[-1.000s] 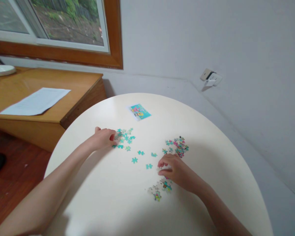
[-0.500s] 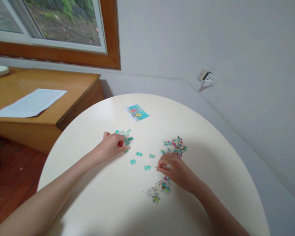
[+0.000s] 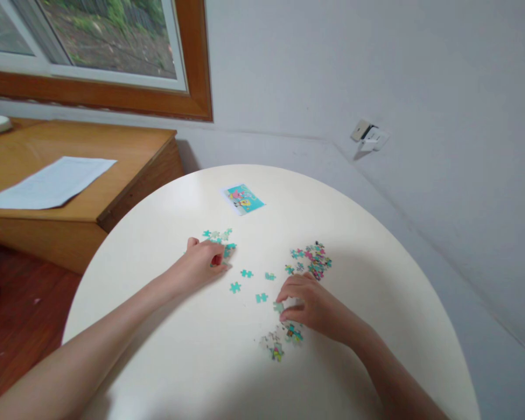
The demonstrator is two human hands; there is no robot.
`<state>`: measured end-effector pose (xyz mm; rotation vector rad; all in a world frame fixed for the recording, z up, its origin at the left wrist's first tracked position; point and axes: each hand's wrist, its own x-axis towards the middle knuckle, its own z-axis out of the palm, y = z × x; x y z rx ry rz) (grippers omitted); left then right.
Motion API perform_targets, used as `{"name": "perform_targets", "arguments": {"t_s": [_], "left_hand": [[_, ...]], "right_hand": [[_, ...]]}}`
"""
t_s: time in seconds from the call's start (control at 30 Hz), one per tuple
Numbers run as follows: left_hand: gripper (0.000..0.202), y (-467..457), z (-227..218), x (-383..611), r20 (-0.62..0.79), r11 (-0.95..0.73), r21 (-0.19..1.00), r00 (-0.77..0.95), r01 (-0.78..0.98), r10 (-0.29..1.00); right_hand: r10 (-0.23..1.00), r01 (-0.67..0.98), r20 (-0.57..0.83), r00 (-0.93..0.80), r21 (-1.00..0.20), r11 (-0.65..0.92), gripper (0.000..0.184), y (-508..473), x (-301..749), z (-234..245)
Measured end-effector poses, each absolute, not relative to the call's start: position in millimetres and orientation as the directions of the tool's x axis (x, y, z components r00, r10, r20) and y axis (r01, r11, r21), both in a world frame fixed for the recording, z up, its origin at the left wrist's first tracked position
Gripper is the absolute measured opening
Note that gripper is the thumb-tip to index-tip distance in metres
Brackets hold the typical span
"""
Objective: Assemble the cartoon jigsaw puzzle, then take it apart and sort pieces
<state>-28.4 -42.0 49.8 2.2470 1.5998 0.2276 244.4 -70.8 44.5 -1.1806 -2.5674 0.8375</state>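
My right hand (image 3: 308,300) has thumb and fingers spread apart. Between their tips a pale teal jigsaw piece (image 3: 278,306) lies flat on the white table. My left hand (image 3: 201,259) rests with curled fingers over a heap of teal jigsaw pieces (image 3: 219,236); whatever is under its fingertips is hidden. Between the hands lie loose teal pieces: one jigsaw piece (image 3: 247,273) beside my left thumb, another jigsaw piece (image 3: 261,298) left of my right fingers. A multicoloured heap of jigsaw pieces (image 3: 317,259) sits just beyond my right hand, and a mixed cluster of pieces (image 3: 276,351) lies nearer me.
A small picture card (image 3: 245,199) with cartoon figures lies toward the far edge of the round table (image 3: 179,373). On the left, a wooden desk (image 3: 135,137) with a paper sheet (image 3: 52,182) stands close to the table. A wall socket (image 3: 370,135) is at the right.
My right thumb and fingers have parted, and the piece at their tips now lies flat on the table. The left hand stays nearly where it was over the teal heap.
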Motion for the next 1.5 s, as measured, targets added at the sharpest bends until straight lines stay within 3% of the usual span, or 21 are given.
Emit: {"name": "perform_targets", "arguments": {"t_s": [0.3,0.5,0.6,0.73,0.97,1.23,1.5], "left_hand": [[0.023,-48.7,45.5,-21.0,0.010,-0.360,0.402,0.389,0.842,0.921],[0.021,-74.5,43.3,1.3,0.209,-0.771,0.334,0.755,0.543,0.622],[0.027,-86.6,42.6,13.6,0.199,-0.846,0.317,0.842,0.429,0.502],[0.039,-92.0,41.6,19.0,0.200,-0.869,0.305,0.866,0.389,0.458],[0.040,-89.6,35.6,15.5,0.181,-0.863,0.270,0.858,0.427,0.481],[0.039,-93.1,34.6,17.7,0.178,-0.840,0.180,0.823,0.512,0.540],[0.018,-85.5,30.0,12.0,0.174,-0.759,0.128,0.739,0.639,0.651]], "right_hand": [[0.758,0.635,-0.034,-0.651,-0.571,0.520,0.006,-69.3,244.1,41.9],[0.776,0.648,0.068,-0.627,-0.507,0.568,0.004,-68.9,237.8,30.4],[0.774,0.649,0.114,-0.623,-0.478,0.592,0.004,-67.9,238.8,29.0],[0.809,0.691,0.119,-0.576,-0.456,0.560,0.007,-63.1,246.2,34.9],[0.875,0.770,0.148,-0.461,-0.423,0.478,0.014,-53.1,261.7,39.3],[0.872,0.779,0.115,-0.475,-0.407,0.478,0.011,-53.9,258.0,35.8],[0.867,0.787,0.005,-0.499,-0.417,0.455,0.009,-53.9,264.8,40.5]]}}
